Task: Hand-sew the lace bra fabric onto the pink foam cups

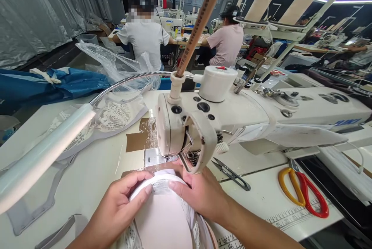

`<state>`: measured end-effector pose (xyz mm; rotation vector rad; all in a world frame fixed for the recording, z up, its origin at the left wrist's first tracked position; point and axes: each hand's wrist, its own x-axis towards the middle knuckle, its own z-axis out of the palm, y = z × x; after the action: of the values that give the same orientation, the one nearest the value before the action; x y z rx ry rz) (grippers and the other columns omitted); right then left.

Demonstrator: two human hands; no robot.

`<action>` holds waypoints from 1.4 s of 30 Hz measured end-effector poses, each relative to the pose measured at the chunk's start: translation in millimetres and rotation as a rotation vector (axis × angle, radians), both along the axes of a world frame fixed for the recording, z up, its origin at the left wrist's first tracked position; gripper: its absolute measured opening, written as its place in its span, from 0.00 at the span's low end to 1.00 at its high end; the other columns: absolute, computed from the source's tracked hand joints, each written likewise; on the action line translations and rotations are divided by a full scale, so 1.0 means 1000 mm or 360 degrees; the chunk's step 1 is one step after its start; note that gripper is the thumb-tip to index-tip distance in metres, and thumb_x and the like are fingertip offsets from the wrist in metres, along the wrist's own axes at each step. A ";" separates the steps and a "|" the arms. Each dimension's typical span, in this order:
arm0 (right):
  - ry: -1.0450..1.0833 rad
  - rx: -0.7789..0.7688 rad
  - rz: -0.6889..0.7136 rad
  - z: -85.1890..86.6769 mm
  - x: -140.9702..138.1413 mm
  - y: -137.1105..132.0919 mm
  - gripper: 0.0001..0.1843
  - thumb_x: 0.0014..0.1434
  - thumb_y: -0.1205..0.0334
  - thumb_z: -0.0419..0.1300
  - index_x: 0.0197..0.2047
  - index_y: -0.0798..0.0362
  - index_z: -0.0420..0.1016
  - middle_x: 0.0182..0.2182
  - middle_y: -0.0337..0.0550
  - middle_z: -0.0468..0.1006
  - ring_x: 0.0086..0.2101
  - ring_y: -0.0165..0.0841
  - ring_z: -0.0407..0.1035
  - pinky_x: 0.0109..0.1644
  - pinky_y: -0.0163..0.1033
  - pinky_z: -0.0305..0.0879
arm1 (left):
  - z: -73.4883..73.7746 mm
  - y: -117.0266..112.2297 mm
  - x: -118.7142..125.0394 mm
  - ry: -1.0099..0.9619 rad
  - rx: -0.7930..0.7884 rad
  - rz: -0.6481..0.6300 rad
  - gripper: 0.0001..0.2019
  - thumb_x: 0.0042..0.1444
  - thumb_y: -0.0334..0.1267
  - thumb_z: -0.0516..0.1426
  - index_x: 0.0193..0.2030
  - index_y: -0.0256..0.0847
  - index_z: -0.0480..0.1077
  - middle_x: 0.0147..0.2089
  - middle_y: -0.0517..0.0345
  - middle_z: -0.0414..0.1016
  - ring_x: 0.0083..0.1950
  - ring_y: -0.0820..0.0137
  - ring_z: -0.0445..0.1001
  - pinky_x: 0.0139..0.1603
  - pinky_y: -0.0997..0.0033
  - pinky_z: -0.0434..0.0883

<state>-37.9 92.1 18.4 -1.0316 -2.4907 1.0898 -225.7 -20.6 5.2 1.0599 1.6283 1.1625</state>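
Note:
My left hand (116,210) and my right hand (200,192) both grip a pale pink padded fabric piece (164,218) with white lace along its edge. Thumbs press on its curved white rim, fingers curled under it. The piece lies just in front of the presser foot and needle (190,159) of a white sewing machine (232,117). The fabric's far edge reaches the metal needle plate (152,158).
Black thread snips (232,173) and yellow-and-red scissors (303,191) lie right of the needle. A white tube lamp (43,152) on a gooseneck crosses the left. Lace pieces in plastic (107,119) lie behind. Two people sit with their backs turned at far machines.

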 end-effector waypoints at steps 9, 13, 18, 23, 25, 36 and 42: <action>0.0409 0.0604 0.0363 -0.002 0.002 -0.022 0.10 0.61 0.70 0.44 0.42 0.54 0.64 0.30 0.43 0.74 0.28 0.33 0.67 0.33 0.37 0.61 | 0.000 0.003 0.001 -0.0303 -0.0122 -0.0014 0.12 0.56 0.46 0.59 0.44 0.44 0.75 0.41 0.56 0.80 0.41 0.63 0.76 0.42 0.74 0.70; 0.0389 0.0683 0.0448 -0.011 -0.006 -0.027 0.18 0.60 0.71 0.44 0.53 0.58 0.61 0.29 0.45 0.76 0.28 0.35 0.69 0.32 0.37 0.62 | -0.005 0.004 0.001 -0.0513 -0.0125 0.0030 0.13 0.54 0.46 0.62 0.42 0.42 0.75 0.39 0.54 0.80 0.41 0.64 0.75 0.43 0.74 0.70; 0.0356 0.0531 0.0256 -0.015 -0.006 -0.024 0.09 0.62 0.68 0.47 0.36 0.55 0.67 0.21 0.39 0.71 0.22 0.31 0.64 0.27 0.35 0.57 | -0.008 0.005 0.000 -0.0703 -0.0152 0.0026 0.12 0.52 0.44 0.64 0.41 0.42 0.74 0.36 0.57 0.79 0.38 0.67 0.74 0.40 0.76 0.69; 0.0423 0.0558 0.0350 -0.010 -0.006 -0.021 0.12 0.63 0.67 0.51 0.30 0.55 0.70 0.25 0.39 0.70 0.25 0.28 0.63 0.31 0.33 0.58 | -0.004 0.005 0.002 -0.0795 -0.0207 0.0092 0.14 0.49 0.44 0.66 0.40 0.42 0.75 0.34 0.58 0.78 0.35 0.68 0.74 0.37 0.76 0.69; 0.0370 0.0609 0.0362 -0.007 -0.007 -0.021 0.14 0.62 0.71 0.49 0.27 0.55 0.70 0.25 0.39 0.67 0.23 0.27 0.60 0.28 0.32 0.55 | -0.002 0.005 0.002 -0.0790 -0.0203 0.0103 0.14 0.48 0.44 0.66 0.40 0.42 0.75 0.33 0.58 0.78 0.35 0.68 0.73 0.36 0.76 0.69; 0.0363 0.0661 0.0307 -0.011 -0.007 -0.021 0.12 0.61 0.70 0.49 0.30 0.55 0.71 0.24 0.39 0.63 0.24 0.28 0.58 0.28 0.34 0.56 | 0.003 0.005 0.005 -0.0710 -0.0160 0.0068 0.14 0.47 0.45 0.66 0.38 0.41 0.74 0.33 0.59 0.77 0.35 0.68 0.72 0.37 0.76 0.67; 0.0281 0.0763 0.0332 -0.011 -0.009 -0.022 0.13 0.61 0.70 0.48 0.26 0.55 0.67 0.23 0.38 0.59 0.23 0.28 0.54 0.26 0.34 0.52 | 0.002 0.005 0.004 -0.0733 -0.0188 0.0048 0.13 0.48 0.44 0.66 0.39 0.42 0.74 0.33 0.60 0.77 0.35 0.70 0.72 0.36 0.78 0.67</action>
<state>-47.4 70.0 7.0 -0.5260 -2.5641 0.5482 -221.2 -16.1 7.1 0.6339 1.3312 1.2083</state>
